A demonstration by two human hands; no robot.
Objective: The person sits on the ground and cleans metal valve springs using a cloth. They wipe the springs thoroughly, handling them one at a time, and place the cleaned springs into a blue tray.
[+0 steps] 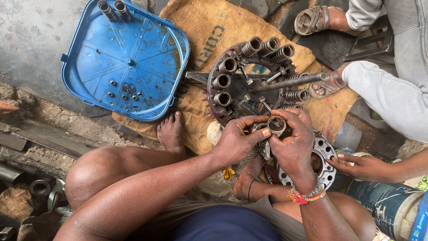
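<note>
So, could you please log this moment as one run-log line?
left hand: holds ring cap | right hand: holds same cap | below: round metal plate with springs on sack | aside: blue tray

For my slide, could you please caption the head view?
Both hands, left hand and right hand, pinch a small metal ring over a spring-studded clutch plate.

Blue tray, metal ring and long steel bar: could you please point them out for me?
blue tray [147, 53], head view, bare ribbed floor.
metal ring [277, 124], head view, rim between both hands' fingertips.
long steel bar [290, 82], head view, mid-shaft.
</note>
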